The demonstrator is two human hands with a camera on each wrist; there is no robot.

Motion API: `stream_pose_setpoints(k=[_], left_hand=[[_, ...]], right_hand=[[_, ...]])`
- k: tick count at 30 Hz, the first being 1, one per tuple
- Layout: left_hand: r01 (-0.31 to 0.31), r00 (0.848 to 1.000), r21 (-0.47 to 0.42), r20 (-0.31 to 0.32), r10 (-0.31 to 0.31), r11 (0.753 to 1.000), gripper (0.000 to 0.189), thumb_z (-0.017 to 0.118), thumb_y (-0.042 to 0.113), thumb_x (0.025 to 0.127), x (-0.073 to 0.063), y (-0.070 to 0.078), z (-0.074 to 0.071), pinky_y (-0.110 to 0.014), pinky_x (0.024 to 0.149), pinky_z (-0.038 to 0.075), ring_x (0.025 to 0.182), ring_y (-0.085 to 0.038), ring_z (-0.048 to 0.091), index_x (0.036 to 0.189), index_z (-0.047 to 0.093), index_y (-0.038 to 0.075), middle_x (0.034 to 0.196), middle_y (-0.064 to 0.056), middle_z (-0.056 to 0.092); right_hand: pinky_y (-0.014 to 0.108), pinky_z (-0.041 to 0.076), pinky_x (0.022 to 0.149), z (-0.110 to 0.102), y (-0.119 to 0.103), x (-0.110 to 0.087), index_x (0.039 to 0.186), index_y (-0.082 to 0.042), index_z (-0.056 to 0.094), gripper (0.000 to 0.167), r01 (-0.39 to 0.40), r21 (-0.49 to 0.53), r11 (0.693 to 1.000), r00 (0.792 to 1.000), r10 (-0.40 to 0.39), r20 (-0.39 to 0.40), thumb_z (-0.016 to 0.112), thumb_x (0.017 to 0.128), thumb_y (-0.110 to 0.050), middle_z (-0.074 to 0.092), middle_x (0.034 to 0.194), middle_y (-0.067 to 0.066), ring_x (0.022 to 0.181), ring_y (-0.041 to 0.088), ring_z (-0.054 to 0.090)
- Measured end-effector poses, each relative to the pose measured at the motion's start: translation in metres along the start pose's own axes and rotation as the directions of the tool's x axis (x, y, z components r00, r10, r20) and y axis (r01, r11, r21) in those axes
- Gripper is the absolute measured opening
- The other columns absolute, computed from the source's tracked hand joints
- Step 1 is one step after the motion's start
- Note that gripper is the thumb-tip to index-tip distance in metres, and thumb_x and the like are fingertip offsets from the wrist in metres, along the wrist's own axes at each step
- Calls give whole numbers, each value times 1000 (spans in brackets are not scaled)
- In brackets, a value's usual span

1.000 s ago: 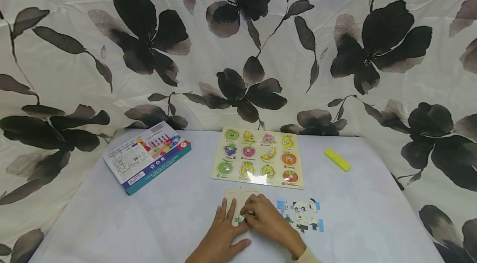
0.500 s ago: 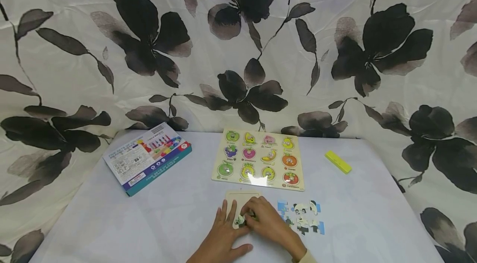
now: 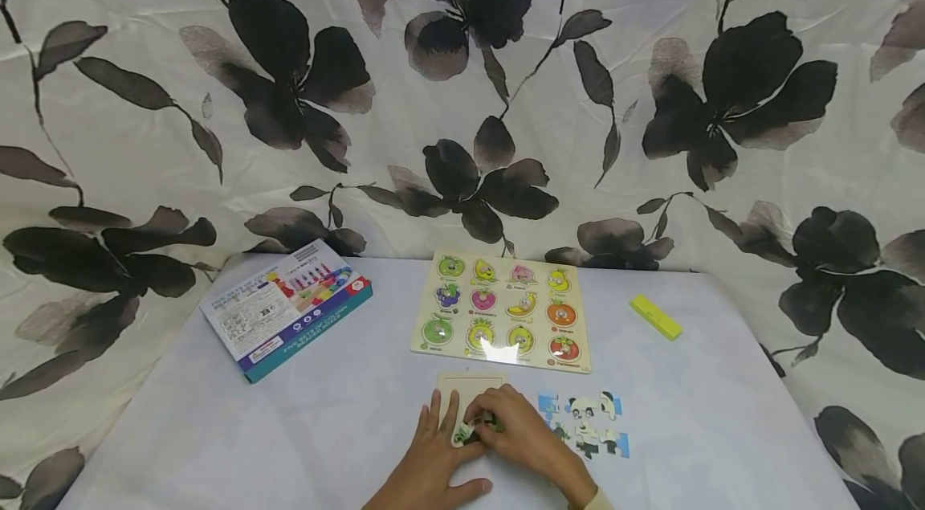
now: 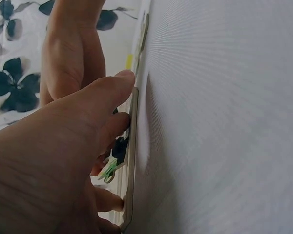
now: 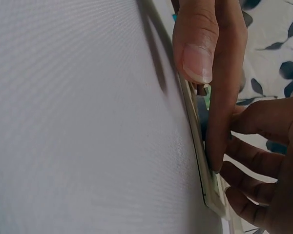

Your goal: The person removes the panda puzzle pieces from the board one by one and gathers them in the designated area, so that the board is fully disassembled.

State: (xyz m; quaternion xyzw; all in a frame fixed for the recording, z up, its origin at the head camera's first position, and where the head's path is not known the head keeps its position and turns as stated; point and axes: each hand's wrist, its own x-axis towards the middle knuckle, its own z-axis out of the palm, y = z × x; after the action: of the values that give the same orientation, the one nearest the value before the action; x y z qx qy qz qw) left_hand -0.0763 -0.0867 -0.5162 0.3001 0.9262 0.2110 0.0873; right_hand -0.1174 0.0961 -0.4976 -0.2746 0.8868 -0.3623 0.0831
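Observation:
A small pale wooden puzzle board (image 3: 471,383) lies near the front of the table. My left hand (image 3: 433,454) rests on its left side with fingers spread and straight, the thumb apart toward the lower right. My right hand (image 3: 516,430) bends over the board, its thumb and fingers pinching a green and black jigsaw piece (image 3: 462,434). In the left wrist view that jigsaw piece (image 4: 118,152) stands tilted against the board's face. The right fingers hide part of it. Right of the board lie several loose panda jigsaw pieces (image 3: 584,423), white, black and blue.
A larger fruit puzzle board (image 3: 500,311) lies behind the small one. At the back left is a boxed set (image 3: 285,309) with a teal edge. A yellow block (image 3: 655,317) lies at the right. A floral cloth (image 3: 462,92) hangs behind the white table.
The right fingers shift slightly over the board, and the green and black jigsaw piece turns a little under them. The left hand stays in place. The whole head view drifts slightly.

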Motion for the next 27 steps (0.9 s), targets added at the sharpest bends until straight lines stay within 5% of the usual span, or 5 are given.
stream_pose_setpoints(k=[11,19,27], left_hand=[[20,1000,-33,19,-20,999,59,50,64,88,0,0,1,-75,100,18,133,-64,5,130,62,25,149,-36,23],[80,994,-24,75,-78,996,57,48,67,87,2,2,1,-72,105,15,136,-62,2,135,55,36,152,-33,19],[84,994,-58,70,-80,995,55,51,65,87,2,2,0,-71,106,14,135,-62,1,135,55,38,151,-36,18]], right_hand=[[21,41,72,1,4,0,91,-21,73,16,76,11,997,997,-76,11,68,85,-7,66,81,-16,77,1,50],[25,47,76,-11,7,-3,95,-22,72,14,-9,137,991,997,20,-80,66,89,-10,69,89,-10,84,2,55],[26,49,74,-32,23,-19,95,-23,71,8,-96,140,985,983,117,-144,65,91,-18,68,89,-9,83,5,57]])
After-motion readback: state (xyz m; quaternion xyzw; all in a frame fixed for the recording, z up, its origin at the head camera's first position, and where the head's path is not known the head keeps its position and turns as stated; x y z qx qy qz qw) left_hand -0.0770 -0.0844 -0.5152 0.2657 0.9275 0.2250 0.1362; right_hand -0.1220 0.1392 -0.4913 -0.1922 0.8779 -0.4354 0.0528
